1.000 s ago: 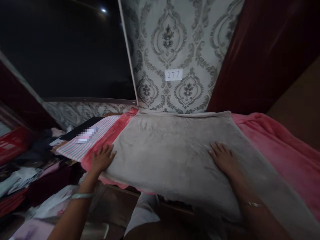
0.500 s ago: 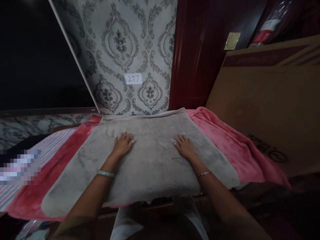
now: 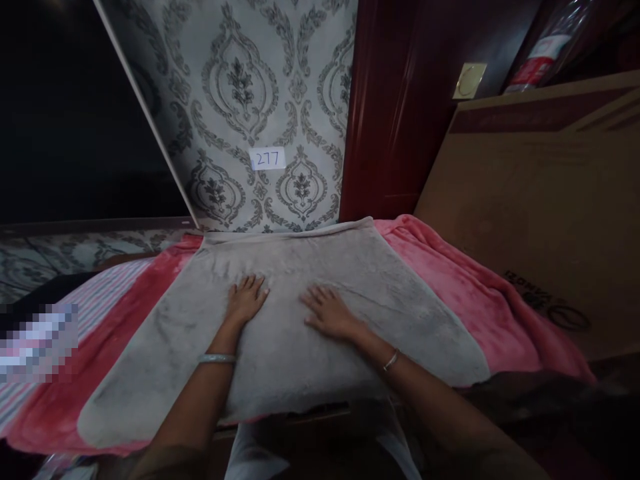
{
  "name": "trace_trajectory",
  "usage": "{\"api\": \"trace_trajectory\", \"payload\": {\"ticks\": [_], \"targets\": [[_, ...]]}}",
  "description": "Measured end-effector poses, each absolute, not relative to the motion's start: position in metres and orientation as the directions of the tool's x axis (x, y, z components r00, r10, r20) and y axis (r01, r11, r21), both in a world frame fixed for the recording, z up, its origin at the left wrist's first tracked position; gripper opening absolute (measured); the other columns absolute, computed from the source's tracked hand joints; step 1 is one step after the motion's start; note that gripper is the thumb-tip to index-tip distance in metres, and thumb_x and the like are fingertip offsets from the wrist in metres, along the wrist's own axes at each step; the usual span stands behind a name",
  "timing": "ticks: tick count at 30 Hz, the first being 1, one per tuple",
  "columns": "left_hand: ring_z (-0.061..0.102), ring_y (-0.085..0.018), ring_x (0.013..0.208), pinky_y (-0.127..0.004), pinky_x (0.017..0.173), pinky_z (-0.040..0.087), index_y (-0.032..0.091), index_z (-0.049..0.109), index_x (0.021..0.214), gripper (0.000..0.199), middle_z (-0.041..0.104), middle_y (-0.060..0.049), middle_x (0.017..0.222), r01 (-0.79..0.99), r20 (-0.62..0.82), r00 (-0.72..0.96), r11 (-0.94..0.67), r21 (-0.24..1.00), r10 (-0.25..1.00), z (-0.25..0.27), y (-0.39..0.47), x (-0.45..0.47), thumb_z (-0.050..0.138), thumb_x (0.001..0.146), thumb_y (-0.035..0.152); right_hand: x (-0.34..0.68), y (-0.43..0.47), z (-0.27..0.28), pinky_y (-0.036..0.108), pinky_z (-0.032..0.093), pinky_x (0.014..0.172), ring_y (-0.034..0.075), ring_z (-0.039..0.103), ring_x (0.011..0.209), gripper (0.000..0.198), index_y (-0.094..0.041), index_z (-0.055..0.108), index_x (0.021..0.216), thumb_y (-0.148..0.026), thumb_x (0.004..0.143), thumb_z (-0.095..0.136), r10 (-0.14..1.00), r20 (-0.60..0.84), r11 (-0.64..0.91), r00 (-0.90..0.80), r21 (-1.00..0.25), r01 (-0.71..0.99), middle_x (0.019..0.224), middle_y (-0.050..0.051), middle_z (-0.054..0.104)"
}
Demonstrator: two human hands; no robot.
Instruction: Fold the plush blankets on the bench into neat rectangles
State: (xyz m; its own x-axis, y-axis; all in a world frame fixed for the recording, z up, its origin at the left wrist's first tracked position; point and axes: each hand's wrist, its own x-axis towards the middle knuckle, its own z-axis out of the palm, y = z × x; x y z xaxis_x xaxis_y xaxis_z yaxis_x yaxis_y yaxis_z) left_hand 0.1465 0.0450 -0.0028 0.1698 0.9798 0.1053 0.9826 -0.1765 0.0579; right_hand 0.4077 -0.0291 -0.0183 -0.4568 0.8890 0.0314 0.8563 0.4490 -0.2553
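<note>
A grey plush blanket (image 3: 295, 360) lies spread flat before me, its far edge against the wallpaper. Flat on its left-middle part rests my left hand (image 3: 246, 299), fingers spread, a pale bangle on the wrist. My right hand (image 3: 330, 312) lies near the blanket's centre, fingers apart and slightly blurred, with a thin bracelet on that wrist. Neither hand grips anything. Beneath the grey blanket a pink blanket (image 3: 457, 300) shows along the right side and also at the left.
Striped cloth (image 3: 117, 293) lies left of the blankets, below a dark screen (image 3: 85, 120). On the right stands a large cardboard box (image 3: 540, 207), with a plastic bottle (image 3: 543, 57) behind its top edge. A numbered paper (image 3: 267, 158) is stuck to the wallpaper.
My right hand has slid left across the grey blanket, closer to my left hand. My left hand has shifted slightly towards me.
</note>
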Motion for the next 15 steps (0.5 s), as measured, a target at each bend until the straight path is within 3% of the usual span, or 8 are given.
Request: {"api": "trace_trajectory", "payload": {"ticks": [3, 6, 8, 10, 12, 15], "targets": [[0.027, -0.029, 0.149, -0.056, 0.119, 0.023, 0.02, 0.04, 0.151, 0.057, 0.034, -0.013, 0.16, 0.983, 0.098, 0.165, -0.172, 0.062, 0.981, -0.003, 0.046, 0.146, 0.033, 0.099, 0.043, 0.382, -0.071, -0.02, 0.05, 0.007, 0.123, 0.03, 0.011, 0.152, 0.072, -0.033, 0.028, 0.157, -0.067, 0.095, 0.043, 0.734, 0.06, 0.655, -0.677, -0.327, 0.681, 0.165, 0.003, 0.012], [0.028, -0.029, 0.149, -0.055, 0.119, 0.023, 0.02, 0.041, 0.151, 0.057, 0.034, -0.012, 0.16, 0.984, 0.099, 0.162, -0.168, 0.064, 0.982, -0.004, 0.047, 0.145, 0.033, 0.099, 0.042, 0.368, -0.091, -0.01, 0.037, 0.012, 0.124, 0.021, 0.022, 0.15, 0.058, -0.044, 0.03, 0.154, -0.06, 0.099, 0.038, 0.577, 0.109, 0.773, -0.809, -0.393, 0.498, 0.163, -0.009, 0.021], [0.029, -0.029, 0.149, -0.056, 0.119, 0.024, 0.021, 0.042, 0.151, 0.057, 0.034, -0.012, 0.16, 0.984, 0.11, 0.163, -0.17, 0.059, 0.98, -0.005, 0.049, 0.144, 0.033, 0.099, 0.042, 0.372, -0.079, 0.004, 0.029, 0.02, 0.122, 0.015, 0.03, 0.147, 0.051, -0.045, 0.035, 0.152, -0.053, 0.102, 0.037, 0.609, 0.115, 0.756, -0.785, -0.382, 0.531, 0.159, -0.014, 0.03], [0.03, -0.03, 0.148, -0.057, 0.118, 0.025, 0.021, 0.043, 0.15, 0.057, 0.036, -0.013, 0.159, 0.983, 0.124, 0.17, -0.177, 0.052, 0.978, -0.005, 0.05, 0.143, 0.033, 0.098, 0.042, 0.39, -0.05, 0.018, 0.029, 0.022, 0.121, 0.014, 0.029, 0.147, 0.05, -0.038, 0.039, 0.151, -0.049, 0.103, 0.037, 0.776, 0.111, 0.618, -0.62, -0.331, 0.713, 0.159, -0.012, 0.033], [0.032, -0.03, 0.147, -0.057, 0.117, 0.027, 0.021, 0.043, 0.15, 0.056, 0.038, -0.013, 0.158, 0.982, 0.135, 0.174, -0.182, 0.047, 0.975, -0.005, 0.051, 0.143, 0.034, 0.098, 0.041, 0.421, -0.014, 0.028, 0.038, 0.02, 0.122, 0.019, 0.022, 0.15, 0.053, -0.027, 0.037, 0.153, -0.044, 0.103, 0.035, 0.921, 0.125, 0.389, -0.368, -0.296, 0.873, 0.162, -0.002, 0.029], [0.031, -0.03, 0.148, -0.057, 0.117, 0.028, 0.02, 0.044, 0.15, 0.057, 0.038, -0.014, 0.157, 0.983, 0.135, 0.173, -0.179, 0.036, 0.976, -0.004, 0.052, 0.143, 0.034, 0.098, 0.04, 0.474, 0.026, 0.026, 0.05, 0.02, 0.12, 0.028, 0.017, 0.151, 0.061, -0.011, 0.026, 0.157, -0.04, 0.104, 0.027, 0.993, 0.099, 0.09, -0.064, -0.293, 0.952, 0.164, 0.016, 0.02]]}}
